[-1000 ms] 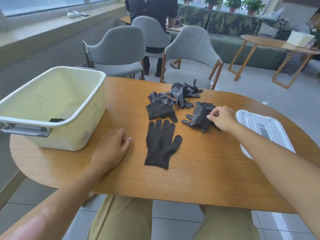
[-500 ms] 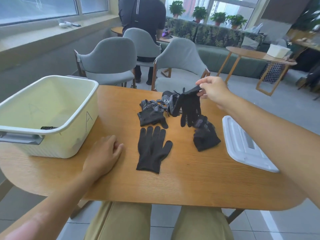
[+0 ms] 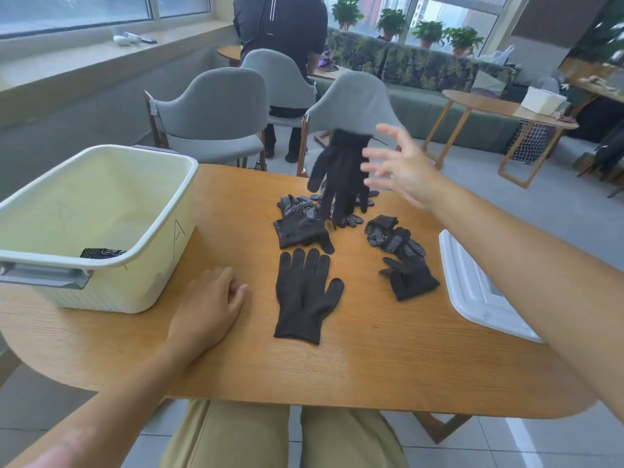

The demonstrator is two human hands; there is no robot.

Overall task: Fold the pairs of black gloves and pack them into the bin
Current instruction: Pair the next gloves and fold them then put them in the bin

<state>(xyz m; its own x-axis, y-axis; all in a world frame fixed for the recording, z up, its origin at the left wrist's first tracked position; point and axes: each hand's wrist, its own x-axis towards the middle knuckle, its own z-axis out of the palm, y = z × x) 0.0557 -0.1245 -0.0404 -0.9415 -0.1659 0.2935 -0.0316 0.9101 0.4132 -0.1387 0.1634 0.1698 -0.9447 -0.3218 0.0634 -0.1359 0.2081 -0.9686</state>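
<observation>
released since before, limp knit glove [image 3: 341, 173] hangs beside splayed right hand [image 3: 401, 170].

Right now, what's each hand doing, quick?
Left hand: open, flat on the table, empty.
Right hand: open, fingers spread beside the airborne glove.

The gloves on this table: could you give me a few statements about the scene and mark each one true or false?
1. The right hand is spread open beside a glove in mid-air. True.
2. The left hand is lifting a glove. False: it rests flat on the table.
3. A flat glove lies fingers pointing away from the person. True.
4. The bin is packed full. False: only one dark item shows at its bottom.
5. The white lid covers the bin. False: it lies on the table's right side.
</observation>
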